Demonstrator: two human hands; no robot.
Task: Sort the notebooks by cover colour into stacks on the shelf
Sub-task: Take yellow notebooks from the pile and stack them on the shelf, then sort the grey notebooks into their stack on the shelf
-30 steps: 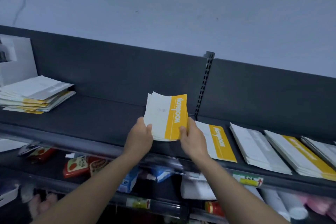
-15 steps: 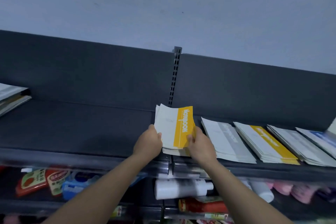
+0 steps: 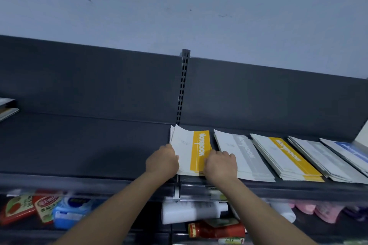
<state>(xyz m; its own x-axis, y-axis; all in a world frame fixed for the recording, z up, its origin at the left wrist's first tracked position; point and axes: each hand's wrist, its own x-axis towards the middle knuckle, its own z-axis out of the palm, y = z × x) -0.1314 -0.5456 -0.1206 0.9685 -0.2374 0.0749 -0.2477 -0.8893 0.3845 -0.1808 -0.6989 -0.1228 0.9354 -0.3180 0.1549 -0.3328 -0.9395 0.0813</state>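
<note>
Our left hand (image 3: 162, 162) curls its fingers over the left edge of a stack of yellow notebooks (image 3: 191, 151). Our right hand (image 3: 220, 166) clasps the stack's right edge, knuckles up, so both hands are grasping it. The stack lies flat on the dark shelf (image 3: 79, 145), just below the middle of the frame. Its near edge is at the shelf's front lip and its far corners are slightly fanned. Straight behind it a slotted post (image 3: 184, 85) rises up the back panel (image 3: 99, 85).

Just right of our right hand lies a grey stack (image 3: 245, 157). Further right the row goes on with a second yellow stack (image 3: 286, 157), a pale grey stack (image 3: 326, 161) and a blue stack (image 3: 350, 150) cut by the frame's right edge. At the far left edge, well apart, the corner of another pile (image 3: 7, 108) shows.

Along the bottom of the frame, under the shelf, a white bottle (image 3: 191, 212) lies on its side with a red bottle (image 3: 217, 229) below it. A blue pack (image 3: 69, 209) and red packets (image 3: 20, 208) sit at lower left. Blurred pink things (image 3: 318, 210) sit at lower right.
</note>
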